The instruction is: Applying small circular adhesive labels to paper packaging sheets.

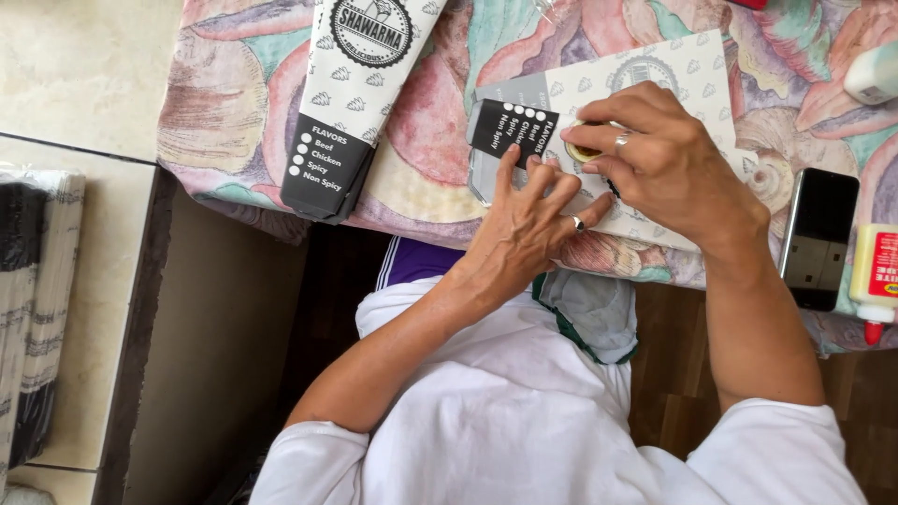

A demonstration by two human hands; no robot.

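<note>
Floral tablecloth (234,112) on table; pale tiled floor (65,75).

Your count, as seen: two hands, left (528,220) and right (669,159), one ring on each. Two printed paper sleeves: one flat under your hands (673,79), one lying apart (351,103). One phone (818,238). One glue bottle (876,276). One stack of sleeves (33,309) on the floor.

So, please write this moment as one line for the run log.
left hand: pressing flat white patterned paper sleeve | right hand: pinching small round yellowish object on sleeve | beside: black phone, glue bottle
</note>
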